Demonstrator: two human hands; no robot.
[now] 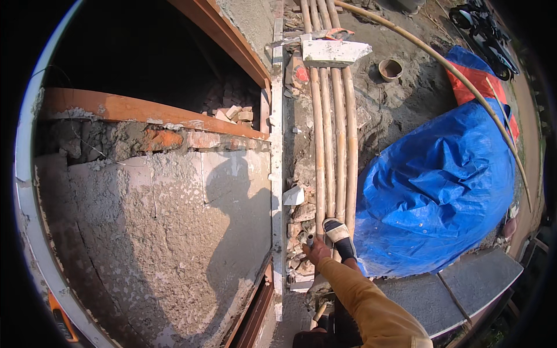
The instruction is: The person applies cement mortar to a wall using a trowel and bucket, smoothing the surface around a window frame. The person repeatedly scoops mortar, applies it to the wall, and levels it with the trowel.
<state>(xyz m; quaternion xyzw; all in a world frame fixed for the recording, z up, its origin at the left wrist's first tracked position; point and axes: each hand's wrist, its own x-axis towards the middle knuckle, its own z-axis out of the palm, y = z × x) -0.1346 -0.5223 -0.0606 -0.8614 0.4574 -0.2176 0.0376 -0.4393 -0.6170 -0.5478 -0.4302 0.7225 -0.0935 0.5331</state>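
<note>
My right hand (316,250), in a mustard-yellow sleeve, reaches in from the lower right. Its fingers are closed round a grey, round-ended rod (310,239) like a tool handle; the rest of it is hidden. Just beside the hand is my foot in a sandal (337,230) and dark sock, on a row of bamboo poles (325,145). To the hand's left, past a pale upright strip (277,174), stands a wall with rough grey plaster (174,220) bearing my shadow. My left hand does not show.
A white block (336,53) lies across the poles. Farther off, a bucket (390,69) stands on sandy ground. A blue tarpaulin (435,191) covers a heap on the right, beneath a long bent pole (452,66). A wooden frame (156,113) borders a dark opening above the wall.
</note>
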